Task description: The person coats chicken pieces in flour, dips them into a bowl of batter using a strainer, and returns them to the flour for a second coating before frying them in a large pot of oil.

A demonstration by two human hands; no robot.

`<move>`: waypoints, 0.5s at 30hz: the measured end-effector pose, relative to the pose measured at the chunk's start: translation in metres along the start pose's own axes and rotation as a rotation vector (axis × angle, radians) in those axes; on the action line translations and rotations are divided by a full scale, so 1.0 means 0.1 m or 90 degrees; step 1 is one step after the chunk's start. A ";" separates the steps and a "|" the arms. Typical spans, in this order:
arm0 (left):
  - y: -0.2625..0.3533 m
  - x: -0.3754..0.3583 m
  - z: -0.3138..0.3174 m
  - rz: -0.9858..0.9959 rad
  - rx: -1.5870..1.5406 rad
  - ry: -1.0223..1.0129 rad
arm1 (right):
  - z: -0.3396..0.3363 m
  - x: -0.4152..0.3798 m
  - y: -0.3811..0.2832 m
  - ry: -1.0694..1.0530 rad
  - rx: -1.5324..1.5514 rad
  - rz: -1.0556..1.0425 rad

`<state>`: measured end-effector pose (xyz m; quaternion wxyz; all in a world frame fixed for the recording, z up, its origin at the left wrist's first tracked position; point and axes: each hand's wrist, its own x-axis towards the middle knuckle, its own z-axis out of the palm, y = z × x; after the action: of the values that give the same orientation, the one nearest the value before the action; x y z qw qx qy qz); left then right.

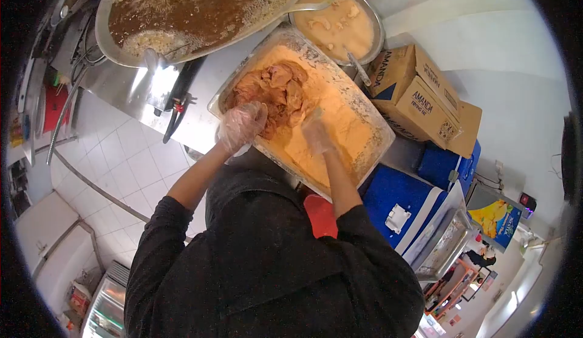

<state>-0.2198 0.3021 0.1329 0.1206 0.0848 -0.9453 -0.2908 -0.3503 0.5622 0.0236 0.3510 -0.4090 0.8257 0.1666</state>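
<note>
A heap of raw coated meat pieces, looking like chicken (279, 89), lies in the left part of a big rectangular tub (379, 133). Orange-tinted flour (346, 119) fills the rest of it. My left hand (242, 125), in a clear plastic glove, is at the near edge of the heap, with its fingertips hidden against the meat. In the flour just right of the heap is my right hand (317, 133), also gloved; its fingers stretch forward and are slightly blurred.
Behind the tub, a large pan of bubbling oil (182, 10) stands at the left. A round bowl of pale liquid (340, 25), with pieces and a metal utensil handle (358, 68), sits beyond it. Cardboard boxes (419, 95) and a blue cooler (395, 198) are to the right.
</note>
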 end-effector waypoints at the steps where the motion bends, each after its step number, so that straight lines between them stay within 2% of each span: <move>1: -0.03 -0.01 0.05 0.001 0.007 -0.006 | -0.15 -0.14 -0.23 -0.078 0.067 0.003; 4: -0.14 -0.06 0.12 0.078 0.042 0.021 | 0.85 -0.38 -0.26 0.206 0.149 -0.100; 5: -0.15 -0.07 0.13 0.117 0.055 0.039 | 0.93 -0.52 -0.18 0.239 0.131 -0.122; 6: -0.13 -0.06 0.11 0.102 0.042 0.040 | 1.01 -0.67 -0.10 0.272 0.112 -0.142; 8: -0.05 0.00 0.06 0.073 0.013 0.042 | 0.63 -1.13 0.08 0.184 0.043 -0.144; 11: -0.18 -0.08 0.13 0.048 0.013 -0.034 | 0.34 -1.55 0.32 0.081 -0.103 -0.071; 14: -0.12 -0.08 0.07 0.076 0.020 -0.027 | -0.06 -1.74 0.21 0.039 0.054 0.159; 15: -0.13 -0.09 0.06 0.073 0.034 -0.038 | -0.08 -1.72 0.21 -0.019 0.079 0.178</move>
<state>-0.2117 0.2966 0.1187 0.1065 0.0247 -0.9592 -0.2608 -0.2988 0.6668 0.1514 0.3613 -0.2652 0.8779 0.1689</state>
